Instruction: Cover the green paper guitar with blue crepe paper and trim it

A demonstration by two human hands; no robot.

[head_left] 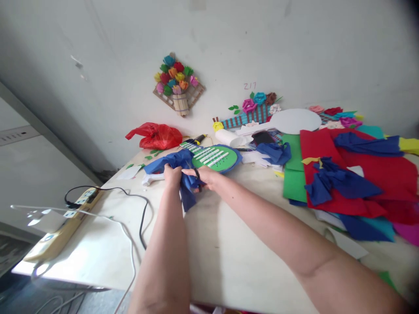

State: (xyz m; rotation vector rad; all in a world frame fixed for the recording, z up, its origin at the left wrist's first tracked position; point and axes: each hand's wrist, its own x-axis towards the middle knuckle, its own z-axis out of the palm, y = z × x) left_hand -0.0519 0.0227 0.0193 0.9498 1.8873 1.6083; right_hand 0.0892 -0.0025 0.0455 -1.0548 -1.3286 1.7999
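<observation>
Crumpled blue crepe paper (187, 198) is pinched in the fingers of my left hand (172, 175), over the middle of the table. Close beside it, my right hand (205, 175) is closed on a pair of scissors (197, 173); a black handle loop shows, and the blades are mostly hidden against the paper. Just behind my hands lies a green guitar-shaped craft piece (225, 153) with white strips across it and a blue edge. A white tool (153, 179), perhaps a glue gun, lies partly under the blue paper at the left.
A red plastic bag (160, 136) and a yellow-black cutter (199, 139) lie behind. Red sheets (356, 174) and other coloured paper pile up at right. Left, a power strip (65, 224) trails cables (144, 218). Paper flowers (173, 76) hang on the wall.
</observation>
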